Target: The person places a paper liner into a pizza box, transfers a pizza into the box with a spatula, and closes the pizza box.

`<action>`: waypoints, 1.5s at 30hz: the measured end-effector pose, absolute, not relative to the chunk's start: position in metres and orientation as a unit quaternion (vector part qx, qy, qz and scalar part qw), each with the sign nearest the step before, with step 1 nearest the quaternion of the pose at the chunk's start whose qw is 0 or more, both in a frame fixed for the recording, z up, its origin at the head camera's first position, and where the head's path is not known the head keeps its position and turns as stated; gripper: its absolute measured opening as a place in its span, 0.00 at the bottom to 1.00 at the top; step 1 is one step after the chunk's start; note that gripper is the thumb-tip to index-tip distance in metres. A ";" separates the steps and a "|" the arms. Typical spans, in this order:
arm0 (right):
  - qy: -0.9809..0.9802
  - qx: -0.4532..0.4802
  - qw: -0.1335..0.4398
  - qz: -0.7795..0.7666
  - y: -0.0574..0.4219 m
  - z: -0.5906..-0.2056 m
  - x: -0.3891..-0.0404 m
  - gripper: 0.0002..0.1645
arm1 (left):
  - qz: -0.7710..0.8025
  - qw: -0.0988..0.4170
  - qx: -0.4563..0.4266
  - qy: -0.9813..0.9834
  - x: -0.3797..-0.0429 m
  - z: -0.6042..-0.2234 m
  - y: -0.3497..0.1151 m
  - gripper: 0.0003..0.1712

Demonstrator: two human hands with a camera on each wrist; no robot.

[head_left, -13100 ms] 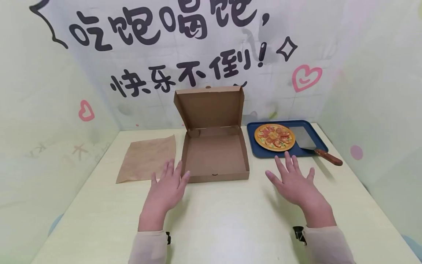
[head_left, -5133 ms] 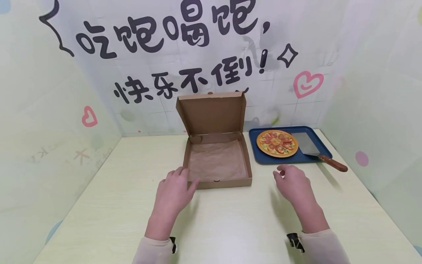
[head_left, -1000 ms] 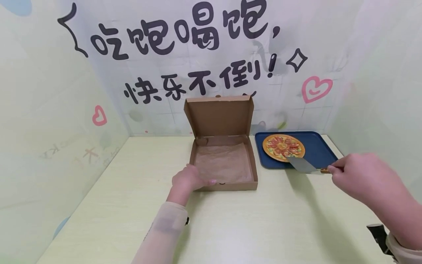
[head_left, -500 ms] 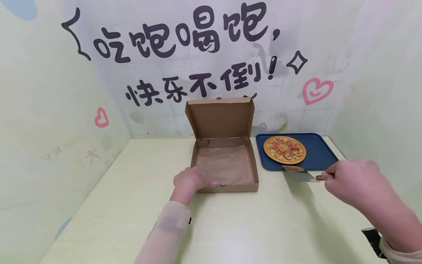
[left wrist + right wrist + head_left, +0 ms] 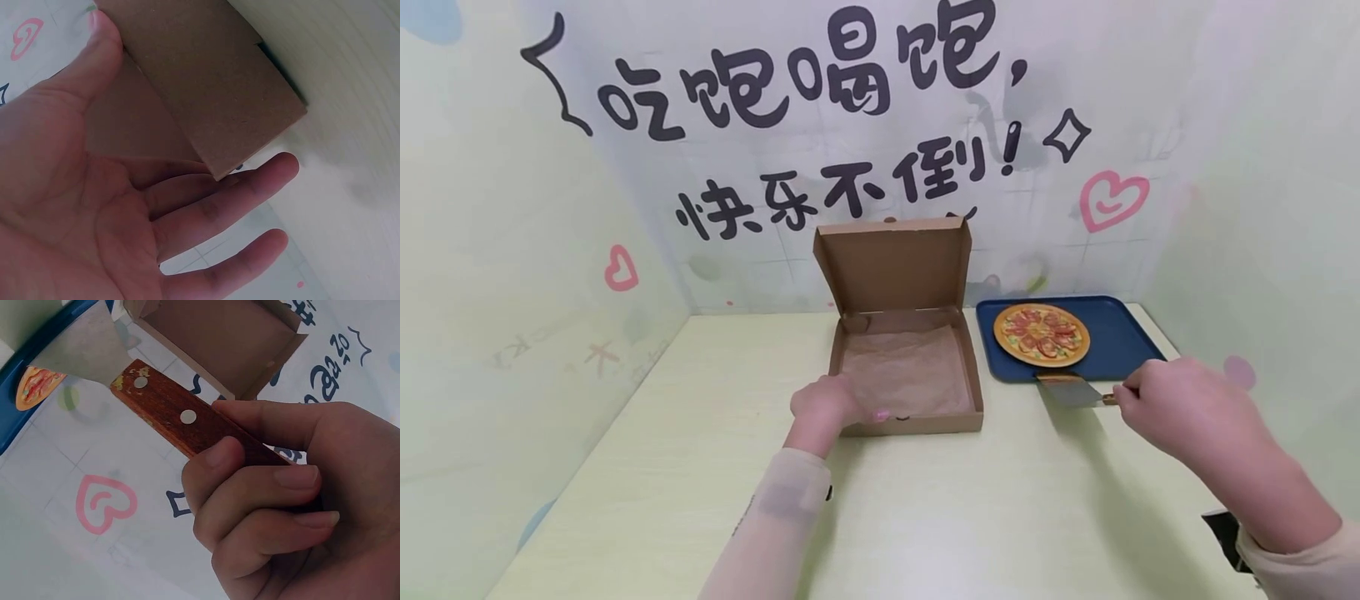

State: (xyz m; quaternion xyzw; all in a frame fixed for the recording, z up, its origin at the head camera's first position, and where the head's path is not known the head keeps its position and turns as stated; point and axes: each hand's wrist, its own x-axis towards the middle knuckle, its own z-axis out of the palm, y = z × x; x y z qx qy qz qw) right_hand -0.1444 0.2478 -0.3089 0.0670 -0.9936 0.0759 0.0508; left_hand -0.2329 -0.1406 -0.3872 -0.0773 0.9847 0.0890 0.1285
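In the head view, my left hand [image 5: 827,404] is at the front left corner of an open cardboard pizza box [image 5: 895,423], thumb along the front wall. The left wrist view shows its fingers [image 5: 215,212] fairly straight beside the box corner. My right hand [image 5: 1187,404] grips the wooden handle [image 5: 181,412] of a pizza spatula, fingers curled round it. The metal blade [image 5: 1067,393] points left over the front rim of a blue tray [image 5: 1120,337], just in front of a pizza [image 5: 1041,335]. The blade appears apart from the pizza.
Brown paper [image 5: 906,367] lines the box, whose raised lid [image 5: 895,267] leans back near the printed rear wall [image 5: 737,192]. A pale tabletop [image 5: 940,517] extends in front of the box and tray. Side walls stand left and right.
The paper has moved from the table into the box. My right hand has lifted the spatula off the tray and brought its blade before the pizza. My left hand has come to the box corner.
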 end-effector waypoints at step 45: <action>-0.994 0.074 0.034 0.073 0.233 -0.330 -0.162 0.29 | 0.073 0.148 -0.078 0.983 -0.233 -0.380 -0.136 0.57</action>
